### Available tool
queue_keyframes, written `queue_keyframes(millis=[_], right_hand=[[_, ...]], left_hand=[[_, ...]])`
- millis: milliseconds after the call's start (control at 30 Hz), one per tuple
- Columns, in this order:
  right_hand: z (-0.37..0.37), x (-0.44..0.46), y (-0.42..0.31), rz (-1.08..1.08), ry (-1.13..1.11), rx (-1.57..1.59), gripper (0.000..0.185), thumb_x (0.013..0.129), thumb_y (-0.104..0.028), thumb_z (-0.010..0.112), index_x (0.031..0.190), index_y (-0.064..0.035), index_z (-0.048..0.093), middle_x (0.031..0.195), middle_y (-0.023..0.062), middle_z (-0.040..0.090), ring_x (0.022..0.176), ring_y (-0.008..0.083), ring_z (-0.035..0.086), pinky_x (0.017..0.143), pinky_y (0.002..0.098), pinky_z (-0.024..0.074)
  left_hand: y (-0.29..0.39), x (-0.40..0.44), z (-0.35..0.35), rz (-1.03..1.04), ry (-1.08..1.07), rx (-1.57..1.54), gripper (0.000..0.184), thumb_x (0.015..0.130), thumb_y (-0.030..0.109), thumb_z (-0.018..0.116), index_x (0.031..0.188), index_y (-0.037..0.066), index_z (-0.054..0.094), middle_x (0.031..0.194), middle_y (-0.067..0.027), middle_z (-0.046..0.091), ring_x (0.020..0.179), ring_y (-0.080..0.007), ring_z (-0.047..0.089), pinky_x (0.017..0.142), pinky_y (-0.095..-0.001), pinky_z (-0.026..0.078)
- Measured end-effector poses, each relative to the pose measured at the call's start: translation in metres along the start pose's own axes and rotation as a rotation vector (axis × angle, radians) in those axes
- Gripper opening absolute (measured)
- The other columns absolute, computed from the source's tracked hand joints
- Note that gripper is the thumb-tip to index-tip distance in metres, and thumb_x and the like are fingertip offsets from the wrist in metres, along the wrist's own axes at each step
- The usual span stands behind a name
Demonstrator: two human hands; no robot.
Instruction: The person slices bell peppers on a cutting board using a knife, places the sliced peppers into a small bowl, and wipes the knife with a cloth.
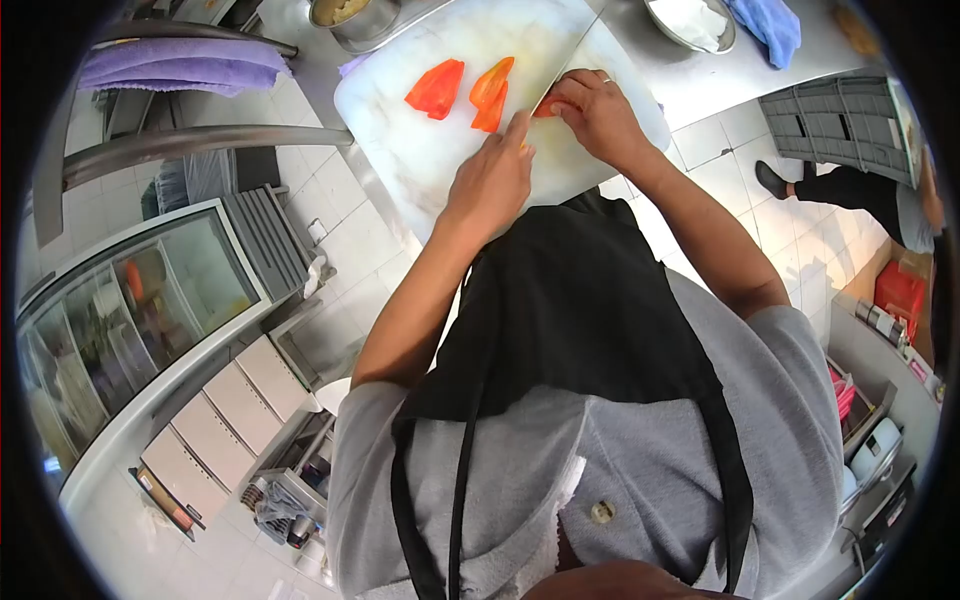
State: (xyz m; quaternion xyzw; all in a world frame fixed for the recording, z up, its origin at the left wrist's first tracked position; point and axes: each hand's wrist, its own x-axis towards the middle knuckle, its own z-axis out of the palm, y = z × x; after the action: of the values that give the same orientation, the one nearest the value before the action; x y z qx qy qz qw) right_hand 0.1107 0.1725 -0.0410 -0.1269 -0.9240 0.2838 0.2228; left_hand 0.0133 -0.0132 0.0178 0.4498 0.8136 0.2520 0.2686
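Your left hand [492,183], at 6 o'clock on the white cutting board [395,150], has its grip closed around a knife [574,54] — the handle is mostly hidden by your fingers, and the blade points toward 1 o'clock. Your right hand [600,112], at 3 o'clock, has its grip pinched on a red pepper piece [546,106], pressing it to the board. The blade lies right beside that piece; you cannot tell from here whether the edge has gone into it.

Near the board's centre lies an orange-red pepper section [491,95], apart from your hands; whether it is one folded bit or two overlapping is unclear. Between 9 and 10 o'clock from the centre sits a broader red pepper chunk [436,89].

Beyond the board at 10 o'clock stands a metal pot [372,24] with pale yellow contents. At 2 o'clock on the metal worktop [728,84] is a steel bowl [729,38] holding something white — and touching or just beside it, a blue cloth [770,32]. A purple towel [185,66] hangs over a rail at 9 o'clock.
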Motion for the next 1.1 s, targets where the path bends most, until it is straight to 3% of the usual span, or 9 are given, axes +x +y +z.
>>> queue_keyframes(millis=[100, 200, 400, 500, 700, 800, 900, 1000, 1100], right_hand=[[-0.002, -0.001, 0.004, 0.002, -0.01, 0.0, 0.015, 0.085, -0.01, 0.071, 0.1, -0.0073, 0.07, 0.108, 0.0096, 0.068, 0.101, 0.0356, 0.062, 0.09, 0.045, 0.0507], [0.001, 0.001, 0.004, 0.006, -0.003, 0.009, 0.016, 0.085, -0.01, 0.072, 0.1, -0.0072, 0.07, 0.106, 0.0095, 0.068, 0.101, 0.0352, 0.062, 0.089, 0.045, 0.0505], [0.0, 0.0, 0.005, 0.02, -0.01, 0.008, 0.014, 0.086, -0.01, 0.071, 0.1, -0.0085, 0.07, 0.106, 0.0091, 0.068, 0.101, 0.0348, 0.061, 0.09, 0.045, 0.0498], [0.001, 0.002, 0.005, 0.024, 0.003, 0.022, 0.013, 0.086, -0.01, 0.071, 0.099, -0.0089, 0.069, 0.107, 0.0089, 0.068, 0.102, 0.0349, 0.061, 0.09, 0.045, 0.0496], [0.0, 0.0, 0.004, 0.02, -0.008, 0.018, 0.013, 0.086, -0.01, 0.072, 0.099, -0.009, 0.069, 0.107, 0.0092, 0.068, 0.101, 0.0356, 0.061, 0.089, 0.0454, 0.05], [0.002, 0.002, 0.007, 0.011, 0.009, 0.024, 0.013, 0.086, -0.01, 0.071, 0.099, -0.0089, 0.069, 0.107, 0.009, 0.068, 0.101, 0.0356, 0.061, 0.09, 0.0456, 0.0496], [0.001, -0.003, 0.006, 0.014, 0.0, 0.022, 0.013, 0.086, -0.01, 0.071, 0.099, -0.0084, 0.069, 0.107, 0.009, 0.068, 0.101, 0.0356, 0.061, 0.089, 0.0455, 0.0494], [0.001, 0.0, 0.006, 0.009, -0.014, 0.018, 0.013, 0.086, -0.01, 0.071, 0.098, -0.0079, 0.069, 0.107, 0.0089, 0.067, 0.101, 0.0355, 0.06, 0.089, 0.0454, 0.0493], [0.0, 0.003, 0.005, 0.024, -0.005, 0.013, 0.012, 0.086, -0.01, 0.071, 0.097, -0.0079, 0.068, 0.108, 0.0086, 0.067, 0.102, 0.0354, 0.06, 0.089, 0.0452, 0.0491]], left_hand=[[-0.001, 0.014, -0.002, 0.041, 0.004, 0.031, 0.049, 0.103, 0.021, 0.052, 0.147, -0.001, 0.042, 0.124, -0.0325, 0.062, 0.114, -0.0469, 0.06, 0.096, -0.0502, 0.049], [0.017, -0.017, -0.029, -0.105, -0.143, 0.069, 0.05, 0.103, 0.021, 0.051, 0.147, -0.001, 0.041, 0.122, -0.0326, 0.062, 0.114, -0.0469, 0.06, 0.096, -0.0503, 0.049], [-0.003, 0.018, 0.001, 0.048, 0.003, 0.001, 0.052, 0.103, 0.021, 0.051, 0.149, -0.001, 0.039, 0.117, -0.033, 0.063, 0.112, -0.0469, 0.061, 0.096, -0.051, 0.048], [0.016, -0.013, -0.026, -0.088, -0.137, 0.079, 0.05, 0.103, 0.021, 0.051, 0.148, 0.001, 0.041, 0.116, -0.032, 0.064, 0.11, -0.0472, 0.061, 0.095, -0.0512, 0.048], [-0.005, 0.02, 0.004, 0.062, 0.032, -0.017, 0.05, 0.104, 0.021, 0.051, 0.148, 0.0, 0.04, 0.115, -0.0323, 0.063, 0.11, -0.0467, 0.061, 0.094, -0.0516, 0.048], [0.025, -0.009, -0.031, -0.115, -0.168, 0.083, 0.051, 0.104, 0.022, 0.05, 0.148, -0.001, 0.04, 0.116, -0.0331, 0.063, 0.112, -0.0461, 0.061, 0.095, -0.0516, 0.048], [0.013, -0.009, -0.01, -0.085, -0.067, 0.065, 0.05, 0.104, 0.022, 0.05, 0.147, -0.001, 0.041, 0.113, -0.0324, 0.064, 0.109, -0.0465, 0.062, 0.095, -0.0513, 0.048], [-0.01, 0.023, 0.01, 0.095, 0.073, -0.019, 0.049, 0.104, 0.021, 0.05, 0.147, -0.001, 0.042, 0.112, -0.0328, 0.064, 0.109, -0.046, 0.062, 0.095, -0.0508, 0.048], [0.019, -0.006, -0.024, -0.08, -0.129, 0.073, 0.049, 0.104, 0.021, 0.051, 0.147, -0.001, 0.042, 0.114, -0.032, 0.064, 0.109, -0.0465, 0.062, 0.094, -0.0507, 0.048]])
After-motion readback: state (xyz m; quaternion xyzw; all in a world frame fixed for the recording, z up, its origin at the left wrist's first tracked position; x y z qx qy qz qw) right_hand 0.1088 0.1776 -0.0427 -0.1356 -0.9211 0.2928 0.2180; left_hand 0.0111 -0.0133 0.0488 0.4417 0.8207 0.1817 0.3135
